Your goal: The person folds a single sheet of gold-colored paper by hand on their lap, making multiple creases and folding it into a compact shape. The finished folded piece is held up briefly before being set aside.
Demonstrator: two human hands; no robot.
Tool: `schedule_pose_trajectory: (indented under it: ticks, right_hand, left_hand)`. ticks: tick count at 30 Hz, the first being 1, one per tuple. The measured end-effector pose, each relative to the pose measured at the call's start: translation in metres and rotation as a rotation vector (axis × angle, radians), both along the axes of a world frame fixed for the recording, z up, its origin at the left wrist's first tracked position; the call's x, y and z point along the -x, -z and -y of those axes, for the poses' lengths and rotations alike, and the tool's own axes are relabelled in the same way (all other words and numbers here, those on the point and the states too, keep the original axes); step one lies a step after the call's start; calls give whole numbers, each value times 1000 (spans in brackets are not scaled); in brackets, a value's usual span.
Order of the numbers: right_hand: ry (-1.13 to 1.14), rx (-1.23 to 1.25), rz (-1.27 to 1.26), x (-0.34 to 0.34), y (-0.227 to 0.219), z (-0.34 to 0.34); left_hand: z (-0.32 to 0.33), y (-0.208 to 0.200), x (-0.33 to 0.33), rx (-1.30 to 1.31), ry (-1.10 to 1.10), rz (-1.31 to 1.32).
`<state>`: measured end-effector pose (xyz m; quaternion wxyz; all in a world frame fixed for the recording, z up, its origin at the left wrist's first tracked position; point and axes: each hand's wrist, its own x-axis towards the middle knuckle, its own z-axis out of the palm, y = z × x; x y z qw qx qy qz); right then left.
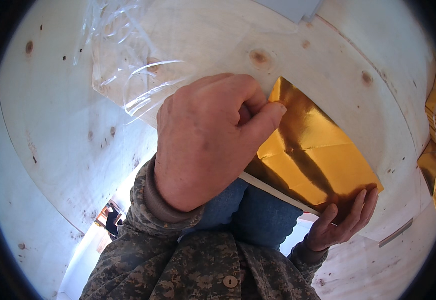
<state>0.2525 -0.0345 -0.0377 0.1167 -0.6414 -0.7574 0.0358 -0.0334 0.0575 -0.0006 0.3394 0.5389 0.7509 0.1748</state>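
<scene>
A shiny gold foil sheet (323,140) with a crease across its middle lies at the near edge of the wooden table, slanting down to the right. My left hand (210,130) is closed in a pinch on the sheet's upper left edge, thumb on top; its curled fingers are partly hidden. At the sheet's lower right corner, my right hand (345,220) grips the edge, with the thumb and fingers on the foil. Whether anything lies under the foil is hidden.
Crumpled clear plastic film (128,65) lies at the upper left of the pale wooden table (228,40). More gold foil pieces (435,135) lie at the far right. A grey-white flat piece (295,7) is at the top edge. A thin strip (395,233) lies at the lower right.
</scene>
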Motion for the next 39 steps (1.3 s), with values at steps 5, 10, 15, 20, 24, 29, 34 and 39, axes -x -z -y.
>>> schedule_pose_trajectory:
  ticks: [5, 10, 15, 20, 24, 29, 34, 39]
  right_hand:
    - [-6, -3, 6, 0, 0, 0]
    - [0, 3, -3, 1, -1, 0]
    - [5, 9, -4, 1, -1, 0]
    - [-11, -1, 6, 0, 0, 0]
    - [-7, 8, 20, 0, 0, 1]
    - [-17, -7, 16, -1, 1, 0]
    - [-21, -9, 13, 0, 1, 0]
    - [-13, -7, 16, 1, 1, 0]
  left_hand:
    - [0, 1, 1, -22, 11, 2]
    - [0, 1, 0, -40, 9, -7]
    - [0, 1, -1, -34, 8, -29]
    - [0, 2, 0, -32, 9, -31]
    - [0, 2, 0, -23, 12, -30]
    - [0, 2, 0, -31, 25, -45]
    - [-1, 2, 0, -30, 20, -46]
    - [1, 3, 1, -37, 21, -53]
